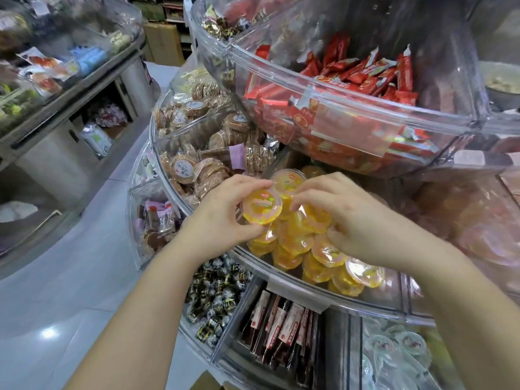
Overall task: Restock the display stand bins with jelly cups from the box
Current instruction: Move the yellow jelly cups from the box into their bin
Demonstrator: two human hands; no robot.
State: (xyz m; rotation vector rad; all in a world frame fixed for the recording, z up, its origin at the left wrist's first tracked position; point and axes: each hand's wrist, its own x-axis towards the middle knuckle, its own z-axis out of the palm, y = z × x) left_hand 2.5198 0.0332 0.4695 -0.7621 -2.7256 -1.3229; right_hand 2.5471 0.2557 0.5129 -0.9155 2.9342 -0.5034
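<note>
Jelly cup (pixel 262 205) — pinched by left hand (pixel 225 209); right hand (pixel 351 218) touching it.

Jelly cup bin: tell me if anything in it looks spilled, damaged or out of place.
Nothing stands out. The yellow jelly cups lie in a loose heap inside the clear bin, tilted every way as the neighbouring snacks do. The left hand holds one sealed cup; the right hand rests on the pile.

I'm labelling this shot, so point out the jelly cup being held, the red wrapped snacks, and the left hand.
jelly cup (pixel 262 205), head view, foil lid.
red wrapped snacks (pixel 363 77), head view, pile middle.
left hand (pixel 225 212), head view, back of hand.
</note>
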